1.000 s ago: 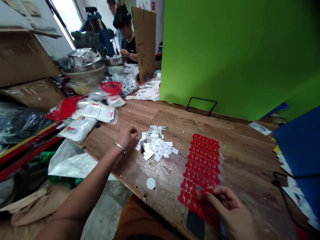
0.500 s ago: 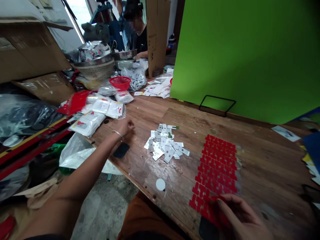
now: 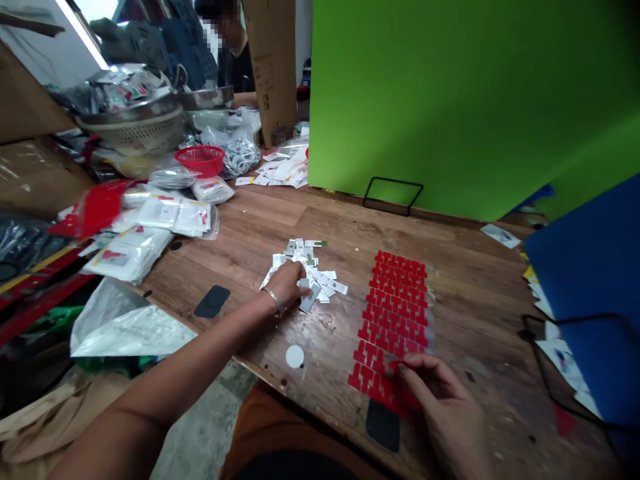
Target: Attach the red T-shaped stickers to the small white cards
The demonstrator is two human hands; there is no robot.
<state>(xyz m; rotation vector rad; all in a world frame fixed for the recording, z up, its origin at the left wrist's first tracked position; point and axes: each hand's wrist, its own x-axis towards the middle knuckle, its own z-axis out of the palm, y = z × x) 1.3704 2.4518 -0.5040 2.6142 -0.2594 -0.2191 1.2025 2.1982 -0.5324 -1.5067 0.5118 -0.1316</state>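
Note:
My left hand (image 3: 286, 281) reaches over the pile of small white and grey cards (image 3: 325, 283). Its fingers are closed, with a grey card (image 3: 310, 297) at the thumb tip. Beside the pile, to the right, lies a sheet of red T-shaped stickers (image 3: 395, 303) in rows on the wooden table (image 3: 240, 327). At the sheet's near end is my right hand (image 3: 443, 400). Thumb and forefinger pinch a small red sticker (image 3: 397, 365), partly hidden by the fingers. Near the table's front edge lies a white disc (image 3: 295, 357).
Plastic-bagged packs (image 3: 165, 213) and a red basket (image 3: 200, 159) stand at the left back. A green panel (image 3: 450, 100) rises behind the table, with a black wire frame (image 3: 393, 197) at its foot. A blue panel (image 3: 590, 267) is at right. Another person (image 3: 240, 67) sits beyond a cardboard sheet.
My left hand has moved right from bare table onto the card pile. My right hand stays at the near end of the red sheet. The view has turned to the right.

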